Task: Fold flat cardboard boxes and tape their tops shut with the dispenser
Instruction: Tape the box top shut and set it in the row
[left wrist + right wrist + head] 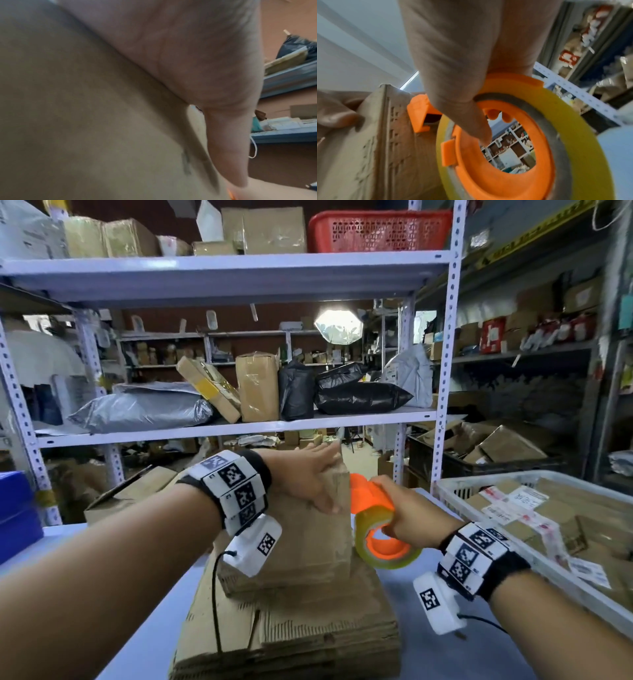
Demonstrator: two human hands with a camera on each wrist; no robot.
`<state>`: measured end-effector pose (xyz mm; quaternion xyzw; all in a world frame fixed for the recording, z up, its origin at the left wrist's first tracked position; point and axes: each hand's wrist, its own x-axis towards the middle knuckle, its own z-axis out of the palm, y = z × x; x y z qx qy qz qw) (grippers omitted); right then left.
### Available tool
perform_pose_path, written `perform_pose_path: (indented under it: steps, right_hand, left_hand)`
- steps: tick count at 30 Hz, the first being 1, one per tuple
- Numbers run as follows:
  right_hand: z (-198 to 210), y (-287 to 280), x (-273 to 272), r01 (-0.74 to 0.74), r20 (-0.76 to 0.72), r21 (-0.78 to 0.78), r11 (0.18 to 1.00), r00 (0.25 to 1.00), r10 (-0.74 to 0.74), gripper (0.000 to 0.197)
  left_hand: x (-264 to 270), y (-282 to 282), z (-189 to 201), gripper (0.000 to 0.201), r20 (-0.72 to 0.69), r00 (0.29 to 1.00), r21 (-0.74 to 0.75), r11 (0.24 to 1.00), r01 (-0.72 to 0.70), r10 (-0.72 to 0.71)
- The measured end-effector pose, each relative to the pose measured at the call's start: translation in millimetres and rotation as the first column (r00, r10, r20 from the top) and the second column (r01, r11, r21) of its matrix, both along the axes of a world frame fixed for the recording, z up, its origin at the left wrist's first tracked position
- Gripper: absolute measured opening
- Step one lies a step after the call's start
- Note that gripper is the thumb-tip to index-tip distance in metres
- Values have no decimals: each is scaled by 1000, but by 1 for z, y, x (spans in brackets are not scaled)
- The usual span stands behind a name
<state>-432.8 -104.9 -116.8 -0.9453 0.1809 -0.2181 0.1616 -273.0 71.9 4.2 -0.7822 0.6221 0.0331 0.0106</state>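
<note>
1. Folded cardboard box (308,529) stands on a stack of flat cardboard boxes (291,631), which lies on the pale blue worktop (445,628), centre of the head view.
2. Left hand (308,474) lies on the box's top with the fingers straight and close together, reaching toward the far edge; the thumb comes down over the near upper edge. Flat pressing contact, not a curled grip.
3. Left wrist view: palm laid against plain brown board; one finger runs down along the board's edge. Picture blurred.
4. Right hand (400,518) grips the tape dispenser (376,501), orange plastic, carrying a roll of yellowish tape (387,546). Fingers are wrapped over the roll; in the right wrist view the thumb (471,121) reaches into the orange hub.
5. Dispenser sits just right of the box, near its upper right corner; its orange nose (419,112) is against or just beside the box's side. Cannot tell whether they touch.
6. Both wrists carry white bands with black square markers.
7. White plastic crate (455,484) at right on the worktop, holding labelled parcels.
8. Metal shelving (219,426) behind, loaded with brown cartons, grey and black bagged parcels; red basket (376,231) on the top shelf.
</note>
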Motion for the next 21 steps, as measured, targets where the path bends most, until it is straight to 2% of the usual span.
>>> perform_pose_path:
  steps: [4, 11, 16, 21]
  right_hand:
    - [-12, 3, 8, -6, 98, 36, 999, 995, 2, 71]
    - [-8, -2, 0, 53, -4, 132, 990, 999, -53, 69]
    - [-6, -6, -7, 94, -33, 138, 986, 995, -91, 79]
    - [-20, -5, -18, 118, -83, 164, 979, 991, -106, 80]
  left_hand:
    - [9, 4, -3, 114, 36, 994, 1, 995, -102, 102]
    - [16, 4, -6, 106, -115, 984, -28, 990, -142, 137]
    - [17, 5, -8, 104, -140, 978, -30, 986, -162, 156]
    - [20, 9, -8, 103, -151, 977, -12, 988, -156, 153]
